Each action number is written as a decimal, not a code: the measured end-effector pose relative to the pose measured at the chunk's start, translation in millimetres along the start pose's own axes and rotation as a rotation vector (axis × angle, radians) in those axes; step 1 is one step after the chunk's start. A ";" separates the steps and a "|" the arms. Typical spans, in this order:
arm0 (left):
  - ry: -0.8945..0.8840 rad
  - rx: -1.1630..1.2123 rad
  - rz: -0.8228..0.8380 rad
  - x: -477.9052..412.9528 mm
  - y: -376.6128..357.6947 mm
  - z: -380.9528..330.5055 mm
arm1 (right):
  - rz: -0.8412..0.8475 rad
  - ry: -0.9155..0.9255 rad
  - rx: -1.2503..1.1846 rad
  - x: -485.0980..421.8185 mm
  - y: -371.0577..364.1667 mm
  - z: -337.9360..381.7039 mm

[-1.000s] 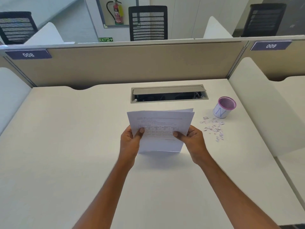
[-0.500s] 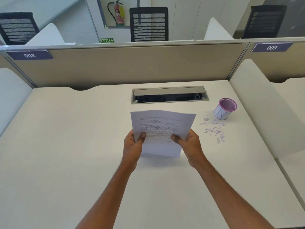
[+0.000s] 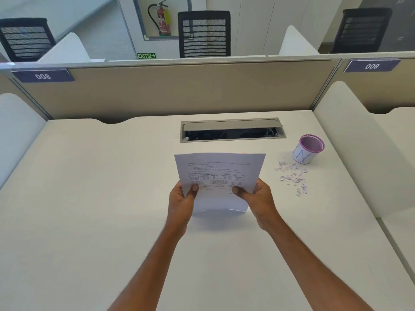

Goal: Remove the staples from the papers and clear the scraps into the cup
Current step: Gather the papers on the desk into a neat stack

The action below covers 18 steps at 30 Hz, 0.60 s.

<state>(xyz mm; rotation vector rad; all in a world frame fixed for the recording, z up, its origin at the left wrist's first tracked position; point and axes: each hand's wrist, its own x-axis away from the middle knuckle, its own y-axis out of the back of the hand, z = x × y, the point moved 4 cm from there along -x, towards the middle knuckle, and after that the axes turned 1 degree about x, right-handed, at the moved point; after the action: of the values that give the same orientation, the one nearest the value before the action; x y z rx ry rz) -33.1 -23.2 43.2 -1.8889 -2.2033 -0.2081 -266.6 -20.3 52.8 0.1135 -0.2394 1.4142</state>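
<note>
A stack of white printed papers (image 3: 219, 173) stands nearly upright, its bottom edge on the desk (image 3: 89, 198). My left hand (image 3: 182, 203) grips its left edge with the thumb on the front sheet. My right hand (image 3: 258, 198) grips the right edge the same way. A pile of small paper scraps (image 3: 293, 176) lies on the desk to the right of the papers. Just behind the scraps stands a purple mesh cup (image 3: 308, 149) with a white label marked N. No staple shows from here.
An open cable tray (image 3: 232, 131) is set into the desk behind the papers. A beige partition (image 3: 179, 90) closes the far edge, and white side dividers (image 3: 350, 142) flank the desk. Black chairs stand beyond the partition.
Both hands have lowered the papers slightly and squared the sheets together; the back sheet that stuck out at the top right now lines up with the front one.
</note>
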 end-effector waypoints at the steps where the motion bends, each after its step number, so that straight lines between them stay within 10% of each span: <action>1: 0.000 0.003 -0.002 -0.1 0.0 -0.8 | -0.001 0.003 0.006 0.1 0.0 0.3; 18: 0.154 0.125 0.052 5.6 -3.4 8.6 | -0.100 -0.015 0.102 5.3 14.5 -8.0</action>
<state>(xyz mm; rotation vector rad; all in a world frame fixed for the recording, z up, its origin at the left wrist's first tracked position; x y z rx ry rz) -38.0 -16.2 36.6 -1.7976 -2.0157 -0.1950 -279.4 -11.1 45.4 0.2176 -0.1716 1.3265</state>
